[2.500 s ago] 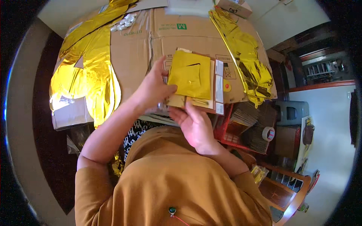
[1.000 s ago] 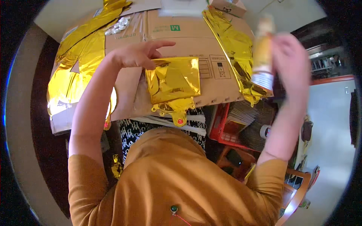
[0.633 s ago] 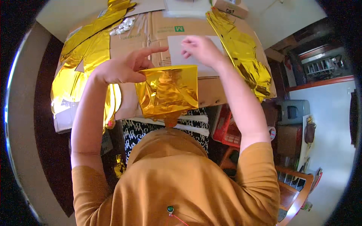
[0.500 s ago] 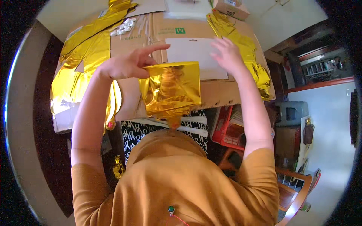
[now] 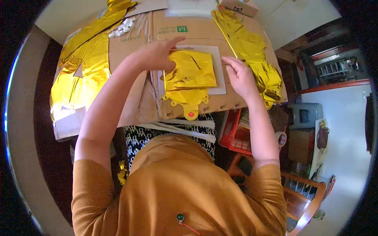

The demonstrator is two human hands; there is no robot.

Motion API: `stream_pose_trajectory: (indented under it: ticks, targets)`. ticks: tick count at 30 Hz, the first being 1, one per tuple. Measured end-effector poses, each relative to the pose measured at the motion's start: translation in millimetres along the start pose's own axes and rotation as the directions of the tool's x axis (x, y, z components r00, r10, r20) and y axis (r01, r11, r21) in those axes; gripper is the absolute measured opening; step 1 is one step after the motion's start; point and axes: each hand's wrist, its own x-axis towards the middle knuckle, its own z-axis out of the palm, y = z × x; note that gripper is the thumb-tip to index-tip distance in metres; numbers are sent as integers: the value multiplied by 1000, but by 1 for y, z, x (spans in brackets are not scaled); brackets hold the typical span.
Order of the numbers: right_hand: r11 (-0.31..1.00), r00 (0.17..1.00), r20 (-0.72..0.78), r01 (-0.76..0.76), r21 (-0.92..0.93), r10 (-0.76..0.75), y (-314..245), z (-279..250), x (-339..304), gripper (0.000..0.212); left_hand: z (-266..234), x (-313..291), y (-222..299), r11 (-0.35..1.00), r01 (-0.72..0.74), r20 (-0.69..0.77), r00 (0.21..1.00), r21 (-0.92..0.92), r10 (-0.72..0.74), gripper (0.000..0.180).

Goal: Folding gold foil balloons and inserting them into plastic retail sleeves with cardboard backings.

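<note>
A folded gold foil balloon [image 5: 193,70] lies on a white card [image 5: 221,80], its tabbed tail hanging toward me past the card's near edge. My left hand [image 5: 157,55] grips the balloon's upper left side, thumb over the foil and index finger stretched out. At the card's right edge is my right hand [image 5: 239,76], fingers and thumb closed together on that edge.
Cardboard [image 5: 134,88] covers the table. More gold foil balloons lie in a left pile [image 5: 92,55] and a right pile [image 5: 252,43]. A bundle of small white pieces [image 5: 123,27] sits at back left. A red crate [image 5: 236,135] stands below the table's right side.
The folded balloon has gone from being held up in front of the card to lying on it. My left hand moved right and away; my right hand came down to the card's edge.
</note>
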Motion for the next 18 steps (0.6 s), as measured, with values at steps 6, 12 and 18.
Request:
stream_pose_trajectory:
  ticks: [6,12,18]
  targets:
    - [1000,1000,0,26,-7,-26,-25,25,26,39,23,-40,-7,980,-116,-259,953,161,156,77]
    - [936,974,227,101,-336,-23,-30,70,32,62,33,-52,-10,944,-154,-167,964,293,209,80]
    - [896,968,231,15,-444,98,-48,76,4,73,47,-59,-24,916,-222,-162,944,334,288,83]
